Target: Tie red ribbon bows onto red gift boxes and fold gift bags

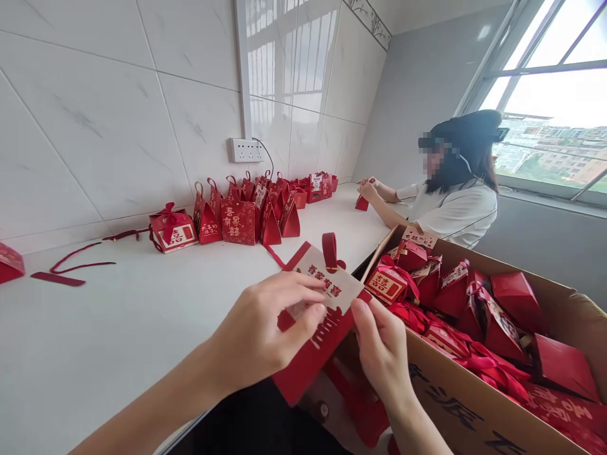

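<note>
right hand (384, 347) pinches red gift box (326, 335) by right edge, at near edge of white table (118, 328); left hand (263, 322) over its front, can't tell if gripping. handle loop (328, 248) up, looks mostly shaped. standing boxes (239, 222) far along tiled wall (95, 126), more in cardboard carton (441, 385) at right; count left unclear.

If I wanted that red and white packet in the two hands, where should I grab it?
Probably by the red loop, from the far side: it stands up at the far edge of the packet, clear of fingers. The left hand lies over the front and the right hand pinches the right edge.
</note>
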`<control>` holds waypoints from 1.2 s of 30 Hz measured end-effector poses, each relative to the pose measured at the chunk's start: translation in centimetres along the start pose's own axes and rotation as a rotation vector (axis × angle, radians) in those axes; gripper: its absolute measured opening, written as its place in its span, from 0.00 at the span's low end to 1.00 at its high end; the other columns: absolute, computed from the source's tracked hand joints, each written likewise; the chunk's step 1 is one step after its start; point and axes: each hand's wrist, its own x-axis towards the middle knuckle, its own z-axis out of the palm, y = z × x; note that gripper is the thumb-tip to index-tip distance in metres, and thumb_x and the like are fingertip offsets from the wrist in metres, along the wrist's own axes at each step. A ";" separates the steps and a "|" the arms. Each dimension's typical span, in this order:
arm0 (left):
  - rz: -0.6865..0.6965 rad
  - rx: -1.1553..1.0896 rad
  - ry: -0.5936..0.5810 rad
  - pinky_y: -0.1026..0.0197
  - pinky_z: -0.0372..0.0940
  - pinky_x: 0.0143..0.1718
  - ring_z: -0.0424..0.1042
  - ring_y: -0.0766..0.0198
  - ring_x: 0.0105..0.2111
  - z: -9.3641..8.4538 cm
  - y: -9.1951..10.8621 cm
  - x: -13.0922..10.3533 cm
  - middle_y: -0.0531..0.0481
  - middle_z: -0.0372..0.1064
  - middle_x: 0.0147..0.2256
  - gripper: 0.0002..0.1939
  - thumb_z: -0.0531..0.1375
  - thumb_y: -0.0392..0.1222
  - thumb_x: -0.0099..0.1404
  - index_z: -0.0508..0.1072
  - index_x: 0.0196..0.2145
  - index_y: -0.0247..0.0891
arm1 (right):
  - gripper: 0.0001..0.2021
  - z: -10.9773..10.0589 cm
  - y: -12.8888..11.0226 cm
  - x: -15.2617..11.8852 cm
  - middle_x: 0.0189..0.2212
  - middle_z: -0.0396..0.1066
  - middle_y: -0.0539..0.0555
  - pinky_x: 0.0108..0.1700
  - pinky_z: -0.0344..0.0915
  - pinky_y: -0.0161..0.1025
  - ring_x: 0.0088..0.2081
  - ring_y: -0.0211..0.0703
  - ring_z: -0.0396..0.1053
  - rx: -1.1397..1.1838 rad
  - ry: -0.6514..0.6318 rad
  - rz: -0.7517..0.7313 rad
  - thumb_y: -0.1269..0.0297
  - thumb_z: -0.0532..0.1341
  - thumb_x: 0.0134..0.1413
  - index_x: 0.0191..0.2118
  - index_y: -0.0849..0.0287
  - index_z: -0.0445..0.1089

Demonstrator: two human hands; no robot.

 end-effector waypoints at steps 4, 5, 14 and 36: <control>-0.109 0.045 0.244 0.58 0.68 0.44 0.71 0.61 0.41 -0.3 -0.5 0.8 0.48 0.72 0.38 0.07 0.58 0.41 0.61 0.73 0.36 0.39 | 0.18 -0.7 -0.6 0.3 0.17 0.66 0.49 0.20 0.61 0.33 0.18 0.37 0.61 0.189 0.003 0.263 0.49 0.57 0.54 0.25 0.59 0.68; -0.173 0.003 0.234 0.58 0.69 0.43 0.71 0.60 0.41 -0.4 -0.5 0.9 0.48 0.72 0.40 0.10 0.59 0.43 0.60 0.72 0.39 0.39 | 0.17 -0.9 -0.8 0.4 0.17 0.66 0.49 0.20 0.61 0.33 0.18 0.37 0.61 0.217 0.000 0.306 0.49 0.58 0.53 0.25 0.58 0.68; -0.521 -0.520 -0.116 0.62 0.70 0.30 0.74 0.61 0.30 -0.7 -0.2 1.2 0.49 0.75 0.31 0.13 0.60 0.50 0.60 0.72 0.35 0.37 | 0.20 -0.8 -1.3 0.0 0.18 0.66 0.51 0.19 0.58 0.31 0.20 0.37 0.60 0.143 -0.190 0.290 0.48 0.56 0.53 0.28 0.61 0.73; -0.500 -0.521 -0.123 0.67 0.65 0.23 0.70 0.66 0.24 -0.8 0.1 1.2 0.52 0.71 0.25 0.15 0.56 0.50 0.62 0.73 0.27 0.37 | 0.19 -0.9 -1.8 0.6 0.17 0.61 0.49 0.19 0.57 0.30 0.19 0.35 0.59 0.079 -0.287 0.282 0.49 0.54 0.53 0.24 0.61 0.67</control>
